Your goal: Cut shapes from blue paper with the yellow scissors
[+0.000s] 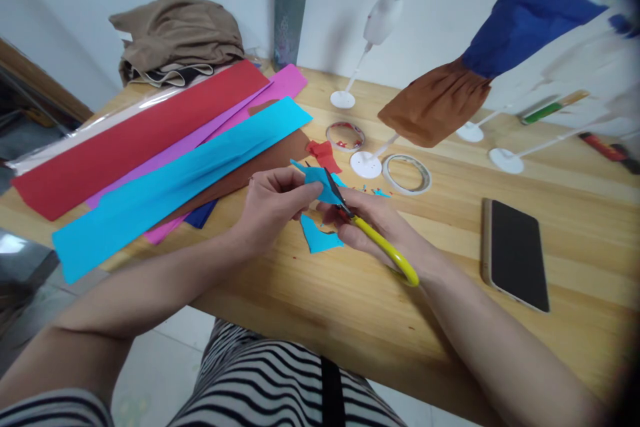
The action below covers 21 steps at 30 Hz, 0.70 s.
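Between thumb and fingers, my left hand (277,203) pinches a small blue paper piece (316,181). Yellow-handled scissors (383,240) are gripped in my right hand (373,217), their dark blades lying against the blue piece. Just below both hands, a blue paper offcut (315,238) with a curved edge rests on the wooden table (320,300). Small blue and red scraps lie beyond my fingers, near a crumpled red paper scrap (325,155). Part of my right fingers is hidden behind the scissors and paper.
Long paper strips, blue (185,187) and red (145,137) among them, lie at left. Ahead stand a mannequin with brown skirt (435,107) and blue top (525,23), and a white mannequin (385,17). Tape roll (427,173), phone (517,253), bottle (290,13) and brown cloth (177,33) are around.
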Each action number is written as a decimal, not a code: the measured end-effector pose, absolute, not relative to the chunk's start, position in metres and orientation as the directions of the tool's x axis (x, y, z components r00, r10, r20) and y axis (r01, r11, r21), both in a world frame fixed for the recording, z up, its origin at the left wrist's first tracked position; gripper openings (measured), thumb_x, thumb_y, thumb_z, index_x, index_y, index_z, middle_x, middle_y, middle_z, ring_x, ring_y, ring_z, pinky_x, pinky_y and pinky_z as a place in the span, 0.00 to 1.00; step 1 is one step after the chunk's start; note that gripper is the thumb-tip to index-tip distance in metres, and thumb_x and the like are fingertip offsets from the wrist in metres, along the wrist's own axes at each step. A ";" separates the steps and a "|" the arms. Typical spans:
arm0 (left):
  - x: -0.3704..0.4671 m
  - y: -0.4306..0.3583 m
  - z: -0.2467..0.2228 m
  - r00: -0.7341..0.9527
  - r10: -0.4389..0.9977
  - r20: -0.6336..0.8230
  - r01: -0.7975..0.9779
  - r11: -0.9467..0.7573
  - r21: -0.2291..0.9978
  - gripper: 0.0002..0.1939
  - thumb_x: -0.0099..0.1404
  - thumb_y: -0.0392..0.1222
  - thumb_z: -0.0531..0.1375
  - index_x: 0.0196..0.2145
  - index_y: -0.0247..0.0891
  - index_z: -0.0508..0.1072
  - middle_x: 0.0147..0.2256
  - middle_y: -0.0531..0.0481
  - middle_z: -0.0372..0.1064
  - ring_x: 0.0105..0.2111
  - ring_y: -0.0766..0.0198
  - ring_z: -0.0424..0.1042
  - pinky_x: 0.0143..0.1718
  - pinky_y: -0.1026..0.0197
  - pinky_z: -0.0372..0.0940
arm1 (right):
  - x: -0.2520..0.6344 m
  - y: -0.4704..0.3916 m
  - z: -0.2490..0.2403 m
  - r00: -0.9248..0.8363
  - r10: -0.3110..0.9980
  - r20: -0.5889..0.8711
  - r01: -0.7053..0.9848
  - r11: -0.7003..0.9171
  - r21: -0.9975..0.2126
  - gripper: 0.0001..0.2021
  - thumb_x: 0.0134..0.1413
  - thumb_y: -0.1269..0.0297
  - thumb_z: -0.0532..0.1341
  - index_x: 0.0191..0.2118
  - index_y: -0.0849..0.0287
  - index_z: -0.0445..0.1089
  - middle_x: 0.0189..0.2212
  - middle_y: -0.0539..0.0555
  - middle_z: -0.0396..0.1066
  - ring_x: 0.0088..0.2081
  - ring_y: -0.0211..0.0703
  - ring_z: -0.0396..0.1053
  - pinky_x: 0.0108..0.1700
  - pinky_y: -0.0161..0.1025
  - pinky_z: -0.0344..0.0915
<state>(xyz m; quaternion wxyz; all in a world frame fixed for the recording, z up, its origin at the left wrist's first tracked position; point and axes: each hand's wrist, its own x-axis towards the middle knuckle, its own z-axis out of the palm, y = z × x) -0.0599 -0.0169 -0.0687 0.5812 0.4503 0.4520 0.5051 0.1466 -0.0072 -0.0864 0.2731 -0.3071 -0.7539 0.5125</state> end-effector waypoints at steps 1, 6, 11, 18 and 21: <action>-0.060 -0.017 -0.069 0.080 0.994 -0.071 -0.179 0.085 0.980 0.16 0.55 0.45 0.69 0.17 0.39 0.68 0.16 0.58 0.59 0.18 0.73 0.55 0.21 0.65 0.53 | 0.147 -0.007 -0.087 -0.664 0.741 0.102 0.181 0.292 -0.939 0.19 0.69 0.46 0.65 0.53 0.54 0.75 0.37 0.52 0.70 0.35 0.43 0.67 0.36 0.41 0.65; -0.059 -0.017 -0.071 0.064 0.995 -0.073 -0.178 0.083 0.981 0.18 0.54 0.46 0.69 0.16 0.39 0.67 0.16 0.58 0.58 0.18 0.73 0.56 0.21 0.65 0.52 | 0.145 -0.007 -0.090 -0.630 0.769 0.110 0.182 0.284 -0.941 0.19 0.67 0.44 0.66 0.51 0.53 0.76 0.35 0.51 0.69 0.34 0.43 0.65 0.36 0.42 0.67; -0.059 -0.017 -0.069 0.059 0.994 -0.089 -0.175 0.098 0.980 0.18 0.53 0.45 0.70 0.16 0.39 0.66 0.16 0.58 0.59 0.17 0.74 0.55 0.21 0.65 0.52 | 0.145 -0.006 -0.090 -0.610 0.788 0.090 0.200 0.263 -0.944 0.18 0.66 0.42 0.67 0.47 0.51 0.77 0.34 0.52 0.67 0.33 0.45 0.64 0.37 0.45 0.68; -0.060 -0.015 -0.068 0.034 0.997 -0.071 -0.134 0.075 0.988 0.17 0.54 0.46 0.68 0.17 0.39 0.67 0.16 0.58 0.58 0.19 0.73 0.55 0.22 0.64 0.54 | 0.149 -0.004 -0.088 -0.628 0.778 0.018 0.244 0.219 -0.945 0.19 0.64 0.43 0.69 0.44 0.55 0.75 0.39 0.55 0.71 0.38 0.47 0.68 0.40 0.43 0.68; -0.060 -0.015 -0.068 0.023 0.998 -0.052 -0.129 0.054 0.990 0.18 0.54 0.46 0.68 0.16 0.39 0.66 0.17 0.57 0.59 0.19 0.72 0.55 0.22 0.64 0.54 | 0.149 -0.005 -0.089 -0.610 0.792 -0.004 0.283 0.213 -0.935 0.20 0.63 0.43 0.69 0.43 0.57 0.74 0.36 0.53 0.69 0.36 0.44 0.65 0.37 0.41 0.65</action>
